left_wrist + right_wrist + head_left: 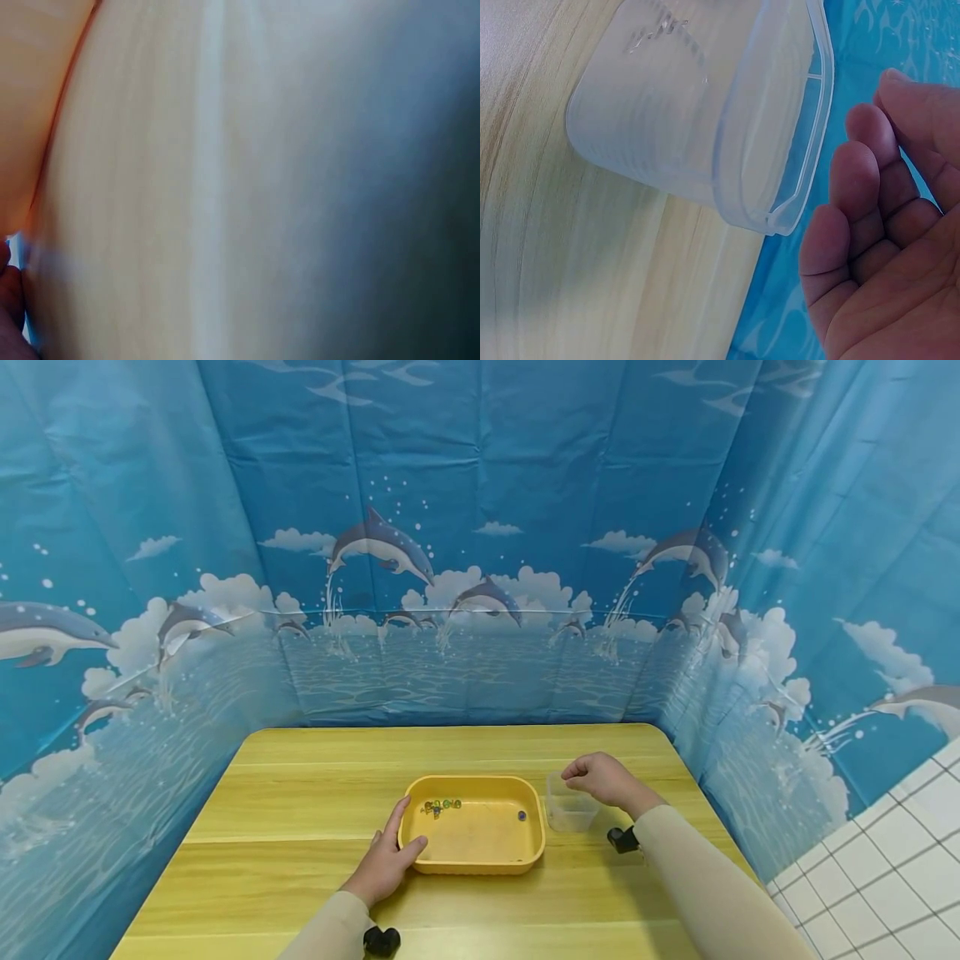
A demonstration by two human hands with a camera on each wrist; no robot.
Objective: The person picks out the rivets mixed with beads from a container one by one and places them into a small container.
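Blue dolphin curtain (465, 452) stands on three sides of a wooden table (315, 818), which carries a yellow tray (476, 843) and a clear box (576, 820).
On the table, the tray lies about halfway between the left and right edges; inside it, a cluster of small coloured pieces (437, 811) is near its far left corner and one dark blue piece (522, 816) near its right wall. The person's left grip (384, 862) is clamped on the tray's left rim, with the thumb over it. Just beside the tray, toward the table's right edge, stands the box. Above the box hangs the right grip (603, 779), fingers bent and apart from its wall; I cannot tell whether the fingertips pinch some small thing.
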